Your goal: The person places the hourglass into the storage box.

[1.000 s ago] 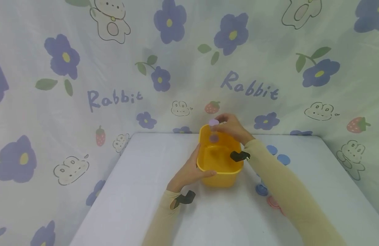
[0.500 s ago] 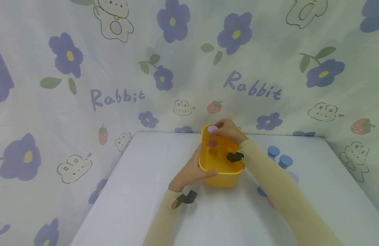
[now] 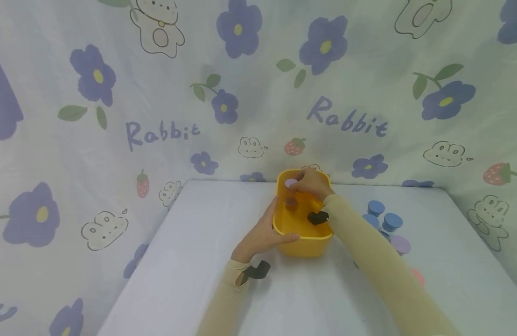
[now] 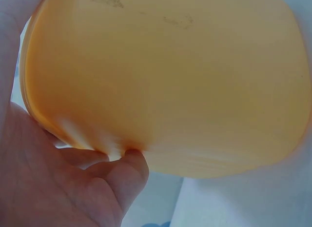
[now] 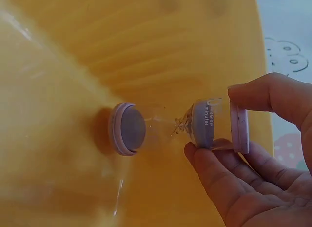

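Observation:
A deep yellow plastic bin (image 3: 304, 247) stands on the white table. My left hand (image 3: 258, 240) holds it at the near left side, thumb along the front wall, fingers on the left wall. In the left wrist view, fingertips bear on the bin's wall (image 4: 161, 90). Inside the bin, my right hand (image 3: 313, 183) pinches a sand timer (image 3: 290, 183) by its upper end. The right wrist view shows this sand timer (image 5: 127, 128) with pale purple caps, a clear body and purple sand in both bulbs. Its lower cap is close to the bin floor; whether they touch I cannot tell.
Right of the bin stand several blue-capped sand timers (image 3: 392, 221), a purple-capped sand timer (image 3: 400, 244) and a partly hidden pink one (image 3: 418, 276). My right forearm (image 3: 367, 252) covers part of that group. A printed curtain (image 3: 258, 93) hangs behind the table.
My right hand has lowered the purple sand timer from the bin's rim height down into it. The left hand keeps its hold on the bin. The head view has shifted slightly.

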Demonstrator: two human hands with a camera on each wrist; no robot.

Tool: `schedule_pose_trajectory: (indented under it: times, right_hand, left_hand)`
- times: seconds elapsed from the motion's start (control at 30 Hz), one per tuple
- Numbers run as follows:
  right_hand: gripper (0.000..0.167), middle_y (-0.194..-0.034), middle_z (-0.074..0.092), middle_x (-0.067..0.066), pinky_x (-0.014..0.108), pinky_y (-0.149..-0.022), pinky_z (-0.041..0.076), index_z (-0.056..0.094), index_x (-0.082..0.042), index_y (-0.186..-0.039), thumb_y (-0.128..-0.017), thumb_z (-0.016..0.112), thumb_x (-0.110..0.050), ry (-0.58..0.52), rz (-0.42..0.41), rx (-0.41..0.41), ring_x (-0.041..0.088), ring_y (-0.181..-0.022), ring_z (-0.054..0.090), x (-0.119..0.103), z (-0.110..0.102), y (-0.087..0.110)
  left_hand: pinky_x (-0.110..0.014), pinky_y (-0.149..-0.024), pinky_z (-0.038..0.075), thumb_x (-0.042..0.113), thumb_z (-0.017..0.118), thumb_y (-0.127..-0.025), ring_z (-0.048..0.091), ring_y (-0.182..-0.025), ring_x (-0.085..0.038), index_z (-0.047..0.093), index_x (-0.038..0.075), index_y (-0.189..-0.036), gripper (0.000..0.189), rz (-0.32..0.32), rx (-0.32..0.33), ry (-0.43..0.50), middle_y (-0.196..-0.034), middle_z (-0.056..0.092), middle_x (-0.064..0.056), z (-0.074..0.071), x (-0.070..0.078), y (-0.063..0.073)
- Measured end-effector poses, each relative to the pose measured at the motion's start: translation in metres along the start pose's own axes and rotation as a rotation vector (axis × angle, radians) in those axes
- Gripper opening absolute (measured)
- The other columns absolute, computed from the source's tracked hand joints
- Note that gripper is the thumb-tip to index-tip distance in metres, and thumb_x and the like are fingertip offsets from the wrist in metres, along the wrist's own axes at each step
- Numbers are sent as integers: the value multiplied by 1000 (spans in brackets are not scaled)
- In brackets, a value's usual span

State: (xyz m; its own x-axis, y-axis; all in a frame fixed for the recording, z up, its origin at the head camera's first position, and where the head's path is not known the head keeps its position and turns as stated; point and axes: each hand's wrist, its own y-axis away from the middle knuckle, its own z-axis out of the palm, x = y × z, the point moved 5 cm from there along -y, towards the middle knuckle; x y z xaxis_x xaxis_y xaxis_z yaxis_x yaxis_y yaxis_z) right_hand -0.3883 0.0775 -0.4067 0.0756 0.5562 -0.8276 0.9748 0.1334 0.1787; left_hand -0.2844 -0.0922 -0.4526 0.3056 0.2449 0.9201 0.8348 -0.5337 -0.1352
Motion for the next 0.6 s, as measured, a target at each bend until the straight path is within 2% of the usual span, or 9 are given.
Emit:
schedule_pose_trajectory:
  times: [0.17, 0.27, 0.4, 0.6]
  right_hand:
    - [49, -119, 65, 13, 51, -112, 49, 62, -5, -121, -87, 81, -34, -36, -2, -13, 40, -117, 59, 0, 2, 1]
    - [42, -119, 65, 12, 52, -112, 49, 64, -5, -117, -87, 81, -30, -25, -6, -21, 41, -117, 58, 1, 4, 1]
    - [35, -115, 65, 12, 55, -111, 49, 66, -6, -110, -87, 80, -28, -15, -21, -35, 41, -115, 58, 2, 6, 0]
    - [40, -115, 64, 13, 58, -114, 46, 61, -7, -114, -85, 81, -26, -41, -4, -54, 43, -120, 56, 4, 9, 2]
  left_hand:
    - [-57, -119, 44, 27, 85, -85, 54, -133, -13, 8, 37, -164, 111, 5, 6, -4, -155, 40, 14, -1, 1, 0]
    - [-53, -119, 45, 30, 86, -84, 54, -132, -11, 8, 42, -163, 112, -9, 14, -27, -155, 40, 16, -1, 1, 0]
    - [-54, -120, 43, 32, 86, -83, 54, -133, -11, 10, 49, -160, 110, -21, 18, -18, -155, 39, 16, -1, 1, 1]
    - [-56, -121, 42, 32, 86, -84, 53, -134, -9, 7, 50, -159, 111, -29, 20, -20, -157, 38, 17, -1, 0, 0]
